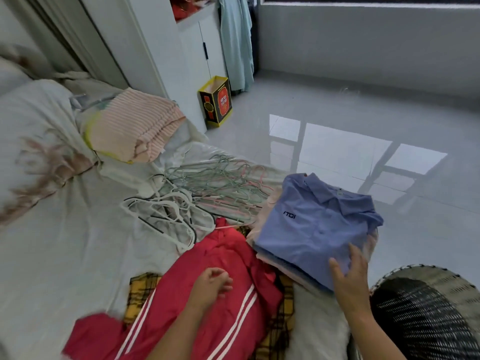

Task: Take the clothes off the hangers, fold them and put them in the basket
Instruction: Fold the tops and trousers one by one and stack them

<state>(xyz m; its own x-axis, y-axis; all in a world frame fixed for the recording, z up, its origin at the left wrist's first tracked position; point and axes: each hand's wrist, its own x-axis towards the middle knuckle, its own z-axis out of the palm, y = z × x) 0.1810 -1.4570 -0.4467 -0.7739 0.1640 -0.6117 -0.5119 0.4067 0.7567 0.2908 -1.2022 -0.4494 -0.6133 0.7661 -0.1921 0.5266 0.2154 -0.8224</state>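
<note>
- The right hand (350, 278) lies on the near corner of a folded blue polo shirt (317, 224), with its fingers spread and nearly straight and its thumb out to the left. It presses flat on the cloth rather than curling round it.
- The blue polo shirt tops a stack of folded clothes (293, 272) at the edge of the bed (65, 250). Its collar points away from the person, and dark lettering shows on the chest.
- The left hand (210, 281) rests on a red garment (207, 320) with its fingers loosely curled. I cannot tell whether they pinch the cloth.
- The red garment lies unfolded on the bed in front of the person and shows 2 pairs of white stripes. A pink hanger hook shows at its far end.
- A yellow plaid garment (141, 287) lies under the red garment, showing on both sides of it.
- The woven basket (441, 279) stands at the lower right, just beside the stack and the right forearm. The part of its inside that is in view looks dark.
- A loose pile of green and pink wire hangers (215, 185) lies on the bed beyond the red garment, with white hangers (166, 211) just to its left.
- A folded pink striped blanket (135, 126) sits farther back on the bed.
- A yellow and black box (215, 102) stands on the glossy tiled floor (337, 120) against a white cabinet (200, 53).
</note>
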